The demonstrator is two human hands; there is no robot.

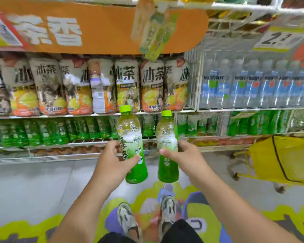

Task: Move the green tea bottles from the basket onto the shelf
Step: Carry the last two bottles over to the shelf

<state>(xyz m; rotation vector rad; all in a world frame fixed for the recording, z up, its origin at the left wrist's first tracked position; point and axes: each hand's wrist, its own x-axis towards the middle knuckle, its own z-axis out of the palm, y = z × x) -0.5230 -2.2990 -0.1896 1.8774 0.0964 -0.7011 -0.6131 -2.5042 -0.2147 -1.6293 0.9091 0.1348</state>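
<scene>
Two green tea bottles held upright before the shelf, one in each hand.
Left hand (111, 160) grips the left bottle (132, 146) at mid-body, fingers curled round it; right hand (184, 155) holds the right bottle (168, 148) likewise; the yellow basket (284, 160) stands well apart at right. Risk, judged: the green-bottle shelf (88, 142) looks nearly full, so placing both bottles at once could topple neighbours or let one slip.

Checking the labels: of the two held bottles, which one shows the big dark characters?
The left hand's bottle: large dark characters run down its label. The right hand's bottle shows only small print and round badges.
</scene>
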